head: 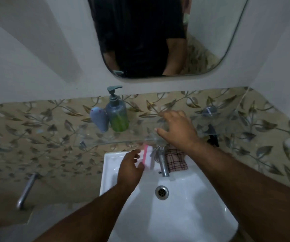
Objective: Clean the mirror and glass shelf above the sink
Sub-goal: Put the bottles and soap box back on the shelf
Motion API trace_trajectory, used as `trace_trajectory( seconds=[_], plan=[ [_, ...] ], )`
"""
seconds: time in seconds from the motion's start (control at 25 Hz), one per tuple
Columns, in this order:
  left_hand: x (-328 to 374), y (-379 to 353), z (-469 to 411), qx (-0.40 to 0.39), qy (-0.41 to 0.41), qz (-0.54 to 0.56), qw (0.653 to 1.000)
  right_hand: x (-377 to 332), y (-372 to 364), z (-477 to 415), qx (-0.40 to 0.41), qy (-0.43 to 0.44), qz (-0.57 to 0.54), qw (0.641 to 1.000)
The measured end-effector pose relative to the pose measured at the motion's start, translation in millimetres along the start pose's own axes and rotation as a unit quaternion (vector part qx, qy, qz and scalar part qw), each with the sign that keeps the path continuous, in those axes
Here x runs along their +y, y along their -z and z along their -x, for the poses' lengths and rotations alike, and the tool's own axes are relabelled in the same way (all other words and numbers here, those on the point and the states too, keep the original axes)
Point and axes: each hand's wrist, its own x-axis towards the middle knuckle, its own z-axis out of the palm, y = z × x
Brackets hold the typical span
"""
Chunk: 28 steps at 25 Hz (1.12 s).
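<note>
The rounded mirror (158,41) hangs on the white wall and reflects a person in a dark top. Below it, the clear glass shelf (91,135) spans the leaf-patterned tiles. My right hand (177,130) reaches over the shelf's middle, its fingers curled around what looks like a clear tumbler (162,124). The tumbler is blurred and hard to make out. My left hand (130,168) is lower, over the sink's back left corner, holding a small pink-and-white item (146,155) by its fingertips. A checked cloth (175,160) lies on the sink rim behind the tap.
A pump bottle with green liquid (117,116) and a blue-grey bottle (98,119) stand on the shelf's left part. A dark object (213,138) sits at its right end. Below are the white sink (184,215), its metal tap (163,165) and a second tap (25,191) on the left wall.
</note>
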Motion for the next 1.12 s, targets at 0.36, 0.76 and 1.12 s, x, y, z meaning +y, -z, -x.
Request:
trace_trajectory(
  seconds=[0.36,0.76,1.12],
  plan=[
    [-29,-64,-33,-0.085,0.132,-0.064,0.986,16,-14,11,-0.095,0.019,0.089,0.991],
    [-28,-57,-22,-0.031,0.118,-0.065,0.990,22,-27,17,-0.099,0.032,0.110,0.989],
    [-12,48,53,-0.004,0.049,0.060,0.997,22,-23,16,-0.102,0.038,0.073,0.991]
  ],
)
